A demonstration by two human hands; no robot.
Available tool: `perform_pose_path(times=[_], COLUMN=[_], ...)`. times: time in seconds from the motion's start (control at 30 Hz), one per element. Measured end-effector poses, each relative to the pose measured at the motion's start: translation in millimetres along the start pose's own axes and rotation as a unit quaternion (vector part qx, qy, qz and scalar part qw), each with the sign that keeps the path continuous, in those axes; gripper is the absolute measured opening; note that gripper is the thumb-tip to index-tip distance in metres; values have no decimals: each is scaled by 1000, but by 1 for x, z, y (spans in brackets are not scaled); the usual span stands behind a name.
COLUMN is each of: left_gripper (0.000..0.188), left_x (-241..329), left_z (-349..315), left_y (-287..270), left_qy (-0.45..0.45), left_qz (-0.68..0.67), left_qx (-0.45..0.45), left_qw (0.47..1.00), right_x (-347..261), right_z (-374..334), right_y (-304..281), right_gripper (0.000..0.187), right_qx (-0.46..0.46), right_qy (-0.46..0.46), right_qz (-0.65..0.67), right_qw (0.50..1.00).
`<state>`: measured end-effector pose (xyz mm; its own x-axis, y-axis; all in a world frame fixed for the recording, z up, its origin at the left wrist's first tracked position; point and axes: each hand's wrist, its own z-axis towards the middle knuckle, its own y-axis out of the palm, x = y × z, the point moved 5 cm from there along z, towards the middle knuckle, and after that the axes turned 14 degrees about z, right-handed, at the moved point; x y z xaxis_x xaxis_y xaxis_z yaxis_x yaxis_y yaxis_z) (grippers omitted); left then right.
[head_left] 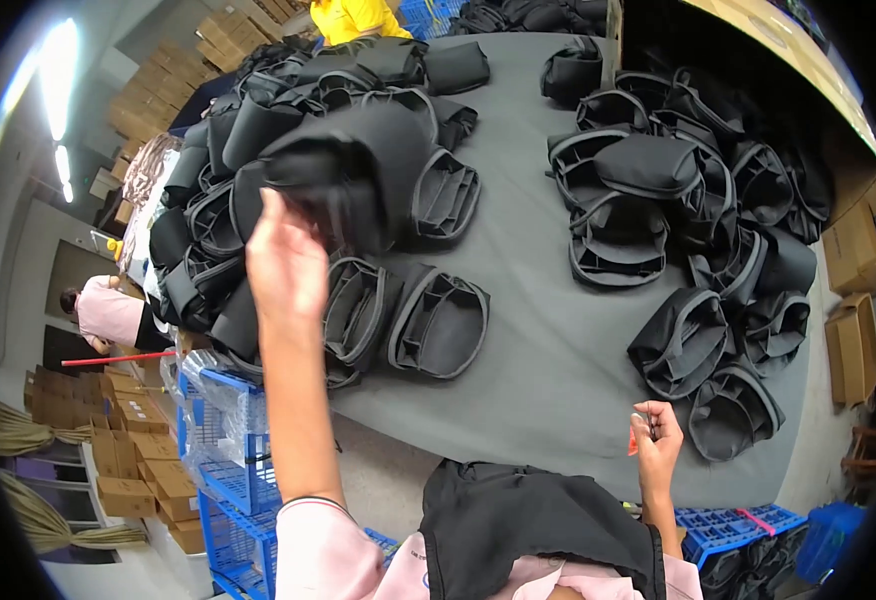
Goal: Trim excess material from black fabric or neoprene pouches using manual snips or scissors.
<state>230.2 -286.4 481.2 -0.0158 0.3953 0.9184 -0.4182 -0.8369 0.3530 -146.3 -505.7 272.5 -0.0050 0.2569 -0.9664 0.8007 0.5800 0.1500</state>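
Raised over the left part of the table, my left hand (288, 265) grips a black fabric bag (358, 165) by its near edge. Motion blurs the bag, and its dark opening faces me. Close to the table's near edge, my right hand (658, 435) is closed around a small orange-red object (633, 441), mostly hidden by the fingers. Just right of that hand lies an open black bag (736, 412). Below the lifted bag, another open bag with inner dividers (440, 325) rests on the grey-covered table (528, 300).
Piled black bags (198, 220) crowd the table's left side, and a second group (648, 165) covers the right. Blue plastic crates (223, 430) stand beside the table at lower left. Cardboard boxes (853, 345) are at right. A person in yellow (358, 18) is at the far end.
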Motion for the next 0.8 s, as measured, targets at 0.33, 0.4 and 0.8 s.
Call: perform_pose_path(times=[0.33,0.4,0.8], left_gripper=[50,39,38], left_x=[-110,-122,-235], left_z=[-23,-37,-82], left_y=[-13,16,194], left_qy=[-199,-205,-212], left_qz=[113,177,317], left_qx=[26,-42,-462], left_qw=[973,962,801], right_x=[-92,-117,-161], right_z=[48,72,198], right_y=[-40,-37,12], right_gripper=[7,11,43], right_qx=[101,116,27], right_qy=[-256,-231,-400], right_qz=[-119,-109,-331], right_qw=[954,960,854])
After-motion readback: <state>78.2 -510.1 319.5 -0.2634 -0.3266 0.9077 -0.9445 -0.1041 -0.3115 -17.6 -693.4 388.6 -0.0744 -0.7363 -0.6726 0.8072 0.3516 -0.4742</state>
